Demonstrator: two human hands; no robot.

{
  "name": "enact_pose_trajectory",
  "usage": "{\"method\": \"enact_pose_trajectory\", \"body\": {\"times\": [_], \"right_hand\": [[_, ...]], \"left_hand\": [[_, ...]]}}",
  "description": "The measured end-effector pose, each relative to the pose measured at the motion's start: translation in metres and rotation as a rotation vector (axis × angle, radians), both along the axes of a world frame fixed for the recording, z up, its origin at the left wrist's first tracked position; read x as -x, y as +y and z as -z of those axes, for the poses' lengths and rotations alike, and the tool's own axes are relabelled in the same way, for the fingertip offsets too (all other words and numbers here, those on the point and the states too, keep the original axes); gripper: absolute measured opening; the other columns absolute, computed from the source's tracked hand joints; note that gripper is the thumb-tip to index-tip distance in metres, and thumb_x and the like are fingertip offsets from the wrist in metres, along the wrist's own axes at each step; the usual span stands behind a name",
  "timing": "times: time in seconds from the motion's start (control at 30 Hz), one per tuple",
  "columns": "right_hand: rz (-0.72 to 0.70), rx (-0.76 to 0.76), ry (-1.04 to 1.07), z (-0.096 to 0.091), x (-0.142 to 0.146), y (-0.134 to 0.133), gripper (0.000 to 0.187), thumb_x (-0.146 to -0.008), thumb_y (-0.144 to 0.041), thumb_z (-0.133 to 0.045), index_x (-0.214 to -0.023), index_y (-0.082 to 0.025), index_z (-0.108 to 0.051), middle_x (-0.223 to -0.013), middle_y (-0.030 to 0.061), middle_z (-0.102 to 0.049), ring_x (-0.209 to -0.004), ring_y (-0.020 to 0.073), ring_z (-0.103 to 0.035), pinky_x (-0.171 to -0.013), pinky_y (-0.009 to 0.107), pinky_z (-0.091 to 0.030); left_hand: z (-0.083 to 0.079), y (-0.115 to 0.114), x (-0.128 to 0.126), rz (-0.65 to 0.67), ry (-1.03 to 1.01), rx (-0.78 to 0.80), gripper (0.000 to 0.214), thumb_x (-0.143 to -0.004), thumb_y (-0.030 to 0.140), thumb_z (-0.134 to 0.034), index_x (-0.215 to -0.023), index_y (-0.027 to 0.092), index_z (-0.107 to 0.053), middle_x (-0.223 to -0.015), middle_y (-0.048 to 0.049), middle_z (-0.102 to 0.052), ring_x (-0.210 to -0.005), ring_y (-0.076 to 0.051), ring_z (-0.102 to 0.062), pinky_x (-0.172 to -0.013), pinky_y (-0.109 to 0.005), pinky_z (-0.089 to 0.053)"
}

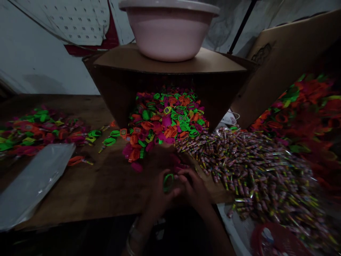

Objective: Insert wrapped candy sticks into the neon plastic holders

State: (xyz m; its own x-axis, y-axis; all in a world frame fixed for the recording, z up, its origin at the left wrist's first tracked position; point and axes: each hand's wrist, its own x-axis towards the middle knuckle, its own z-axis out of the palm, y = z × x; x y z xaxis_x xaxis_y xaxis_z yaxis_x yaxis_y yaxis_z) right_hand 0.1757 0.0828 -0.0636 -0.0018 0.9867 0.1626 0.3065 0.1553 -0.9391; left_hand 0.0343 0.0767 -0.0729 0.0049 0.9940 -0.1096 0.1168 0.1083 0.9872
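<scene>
My left hand is closed around a green plastic toy watch, just above the table's front part. Close beside it, my right hand has its fingers bent together near the watch. Whatever those fingers may hold is too dark and small to make out. Magenta toy watches lie on the table right behind my hands. Farther back, a heap of green, orange and magenta toy watches spills from a cardboard box lying on its side.
Wrapped candy tubes form a large pile to the right. At left are more toy watches, some with tubes attached, and a stack of clear plastic bags. A pink basin stands on the box. A red container sits at lower right.
</scene>
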Motion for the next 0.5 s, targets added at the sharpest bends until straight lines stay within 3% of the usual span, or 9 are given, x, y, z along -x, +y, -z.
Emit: {"method": "enact_pose_trajectory", "body": {"times": [0.1, 0.17, 0.2, 0.27, 0.33, 0.4, 0.5], "right_hand": [[0.0, 0.04, 0.098, -0.005, -0.001, 0.002, 0.019, -0.081, -0.031, -0.058, -0.096, -0.023, -0.064, -0.094, 0.0043, -0.07, -0.092, 0.0206, -0.064, -0.082, 0.033, -0.049], [0.078, 0.052, 0.218, -0.008, -0.004, 0.003, 0.035, -0.08, -0.036, -0.059, -0.112, -0.023, -0.058, -0.099, 0.0052, -0.07, -0.091, 0.0208, -0.065, -0.081, 0.033, -0.051], [0.13, 0.05, 0.263, -0.008, -0.007, 0.003, 0.041, -0.08, -0.039, -0.058, -0.118, -0.022, -0.055, -0.1, 0.0058, -0.07, -0.092, 0.0212, -0.066, -0.082, 0.034, -0.051], [0.208, 0.051, 0.29, -0.006, -0.013, 0.003, 0.045, -0.08, -0.043, -0.057, -0.119, -0.022, -0.055, -0.103, 0.007, -0.07, -0.095, 0.0225, -0.065, -0.083, 0.036, -0.052], [0.262, 0.06, 0.262, -0.001, -0.02, 0.002, 0.043, -0.078, -0.044, -0.059, -0.114, -0.021, -0.059, -0.105, 0.0081, -0.07, -0.097, 0.0238, -0.065, -0.085, 0.038, -0.051], [0.3, 0.065, 0.216, 0.007, -0.026, -0.001, 0.04, -0.074, -0.042, -0.062, -0.108, -0.021, -0.063, -0.108, 0.0087, -0.069, -0.099, 0.0248, -0.064, -0.087, 0.039, -0.051], [0.324, 0.081, 0.186, 0.018, -0.036, -0.005, 0.035, -0.073, -0.041, -0.062, -0.102, -0.022, -0.066, -0.106, 0.0082, -0.07, -0.093, 0.0242, -0.065, -0.081, 0.039, -0.052]], "left_hand": [[-0.008, 0.01, 0.018, 0.075, 0.026, 0.042, 0.033, -0.059, 0.024, -0.074, -0.091, 0.021, -0.064, -0.087, -0.0042, -0.069, -0.085, -0.023, -0.062, -0.08, -0.035, -0.047], [-0.024, 0.026, 0.044, 0.085, -0.152, 0.062, 0.041, -0.059, 0.035, -0.078, -0.094, 0.022, -0.064, -0.085, -0.0028, -0.069, -0.084, -0.022, -0.063, -0.075, -0.032, -0.049], [-0.033, 0.036, 0.059, -0.025, -0.323, 0.027, 0.047, -0.061, 0.047, -0.076, -0.099, 0.024, -0.062, -0.088, -0.0023, -0.069, -0.087, -0.023, -0.064, -0.072, -0.03, -0.05], [-0.051, 0.056, 0.087, -0.179, -0.663, -0.058, 0.06, -0.068, 0.074, -0.053, -0.104, 0.026, -0.059, -0.104, -0.0035, -0.067, -0.103, -0.025, -0.061, -0.079, -0.032, -0.052], [-0.06, 0.073, 0.103, -0.28, -0.822, -0.085, 0.067, -0.069, 0.082, -0.039, -0.103, 0.026, -0.058, -0.108, -0.0044, -0.066, -0.106, -0.025, -0.061, -0.08, -0.035, -0.053], [-0.058, 0.088, 0.103, -0.267, -0.779, -0.05, 0.056, -0.076, 0.074, -0.043, -0.105, 0.028, -0.057, -0.109, -0.0034, -0.066, -0.103, -0.022, -0.062, -0.079, -0.035, -0.054], [-0.039, 0.111, 0.079, -0.131, -0.485, 0.067, 0.033, -0.081, 0.046, -0.061, -0.105, 0.022, -0.061, -0.102, -0.0049, -0.067, -0.09, -0.018, -0.065, -0.076, -0.032, -0.054]]}}
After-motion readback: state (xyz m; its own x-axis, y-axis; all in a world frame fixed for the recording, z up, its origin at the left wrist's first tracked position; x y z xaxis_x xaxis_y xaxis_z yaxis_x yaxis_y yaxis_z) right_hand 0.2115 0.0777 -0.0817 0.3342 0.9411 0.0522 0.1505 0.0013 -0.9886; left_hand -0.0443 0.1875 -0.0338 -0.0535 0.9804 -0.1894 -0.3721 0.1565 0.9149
